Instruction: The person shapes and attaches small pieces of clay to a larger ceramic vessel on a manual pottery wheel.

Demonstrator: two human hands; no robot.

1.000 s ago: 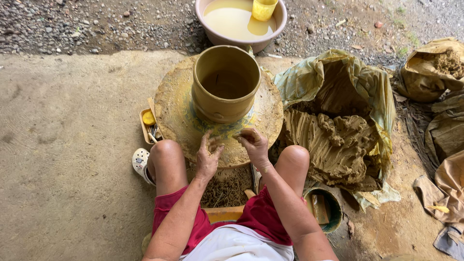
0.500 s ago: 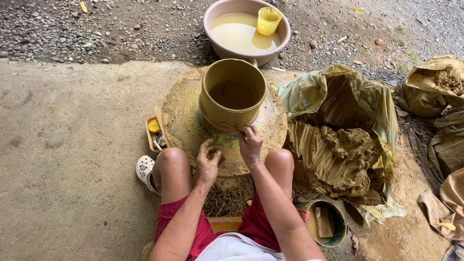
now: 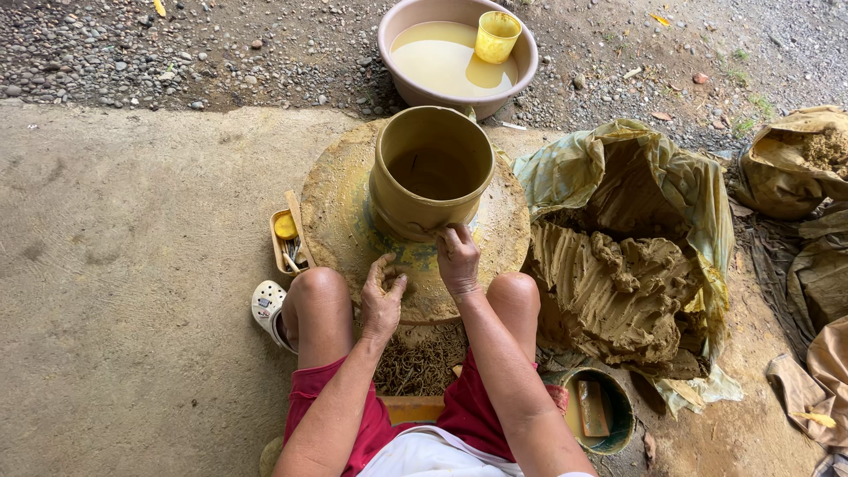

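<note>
Neither hand is really gripping anything. Right hand (image 3: 458,258) has its fingers curled down, fingertips pressed against the lower wall of the tall, round, wet tan clay pot (image 3: 431,172), right where it meets the base. Left hand (image 3: 382,291) sits a bit lower in the frame, fingers loosely bent and resting on the round clay-smeared wheel disc (image 3: 340,208), holding nothing.

That pot stands upright in the middle of the frame, centred on the disc, between the person's bare knees (red shorts, white clog on one foot).

Other stuff around: a pinkish plastic basin of muddy water (image 3: 455,55) at top centre with a yellow plastic cup (image 3: 496,35) in it, a big lump of brown clay on a greenish plastic sheet (image 3: 618,265) to the right, and a small yellow tray of tools (image 3: 287,240) touching the disc's left edge.
</note>
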